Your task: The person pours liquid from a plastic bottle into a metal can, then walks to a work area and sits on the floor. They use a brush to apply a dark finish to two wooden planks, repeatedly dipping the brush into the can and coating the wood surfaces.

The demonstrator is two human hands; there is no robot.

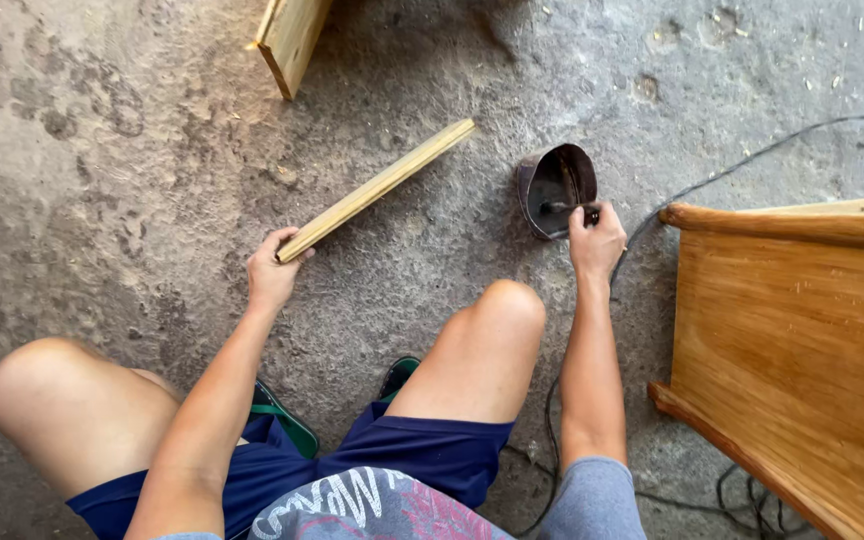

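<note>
**Holding slat and brush at the tin**

Gripping the wooden slat (377,188) by its near end, my left hand (272,275) is closed; its long axis runs away toward the dented tin (555,188). My right hand (595,240) pinches a brush handle (570,207) inside that tin.

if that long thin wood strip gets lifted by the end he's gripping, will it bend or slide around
The wood strip looks like a flat, straight slat, so it would probably stay stiff, sagging little if at all. It seems thin, so likely light. Held only at its near end by the left hand, the far end resting on the rough concrete floor would probably drag rather than slide easily.
</note>
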